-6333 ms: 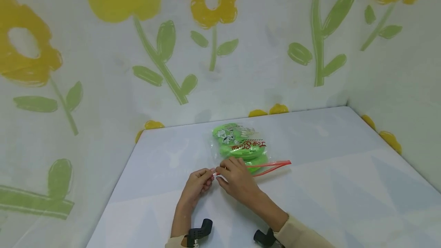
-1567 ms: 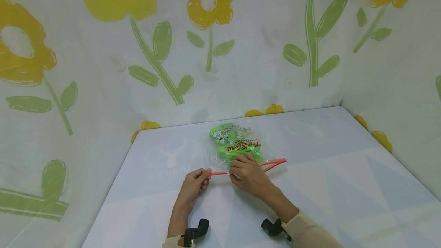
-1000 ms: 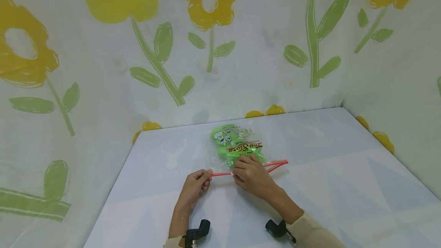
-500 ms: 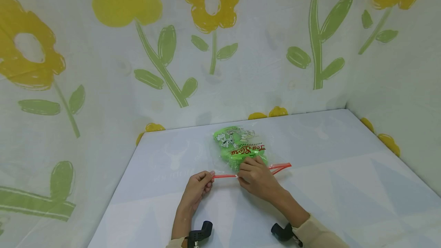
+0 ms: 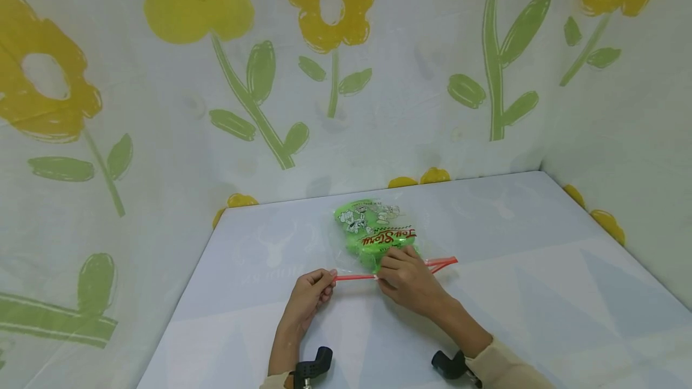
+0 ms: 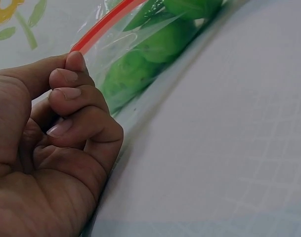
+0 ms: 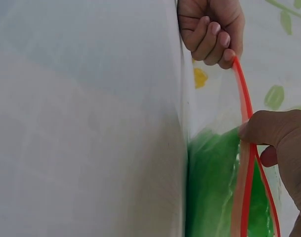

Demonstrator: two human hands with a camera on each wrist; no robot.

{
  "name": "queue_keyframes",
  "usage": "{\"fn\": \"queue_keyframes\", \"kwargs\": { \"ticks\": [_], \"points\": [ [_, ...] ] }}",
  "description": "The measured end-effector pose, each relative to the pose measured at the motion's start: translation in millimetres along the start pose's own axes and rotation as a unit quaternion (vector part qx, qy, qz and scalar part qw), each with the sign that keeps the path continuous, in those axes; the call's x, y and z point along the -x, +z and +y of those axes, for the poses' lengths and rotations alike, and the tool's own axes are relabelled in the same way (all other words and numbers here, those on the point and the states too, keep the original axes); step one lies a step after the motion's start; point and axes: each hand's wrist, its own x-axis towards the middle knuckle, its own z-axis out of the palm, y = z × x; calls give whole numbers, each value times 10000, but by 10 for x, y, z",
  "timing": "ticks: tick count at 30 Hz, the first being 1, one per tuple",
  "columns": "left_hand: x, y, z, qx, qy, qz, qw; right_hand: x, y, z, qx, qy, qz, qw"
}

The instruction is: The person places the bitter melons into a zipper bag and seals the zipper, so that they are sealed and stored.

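Note:
A clear slider zip bag (image 5: 400, 216) printed "Toy Story" lies on the table with something bright green (image 6: 162, 42) inside, its kind unclear through the plastic. Its red zip strip (image 5: 354, 278) runs along the near edge. My left hand (image 5: 309, 298) pinches the strip's left end between thumb and index finger, the other fingers curled, as the left wrist view shows. Partway along the strip, my right hand (image 5: 411, 281) pinches at a small white slider, mostly hidden by its fingertips. Left of that hand the strip is one line; to its right it parts into two.
The white table (image 5: 259, 335) has a pale blue triangle pattern. Behind and beside it stands a white cloth wall (image 5: 389, 107) with yellow flowers. A black camera sits on each wrist.
From beside my left hand at the strip's left end, my right hand has slid rightward along the zip. The joined red stretch between the hands has lengthened; my left hand stays at its end.

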Motion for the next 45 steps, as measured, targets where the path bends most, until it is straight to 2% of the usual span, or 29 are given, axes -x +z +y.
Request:
{"fn": "queue_keyframes", "kwargs": {
  "ticks": [10, 29, 45],
  "points": [
    [5, 0, 0, 16, -6, -19, 10000, 42, -44, 29, -25, -99, 95, 9999],
    [-24, -11, -17, -3, 35, 14, 10000, 135, -138, 73, -120, 192, -129, 9997],
    [-20, -19, -13, -10, -17, 10, 10000, 194, -205, 129, -32, 124, -13, 9999]
  ]
}}
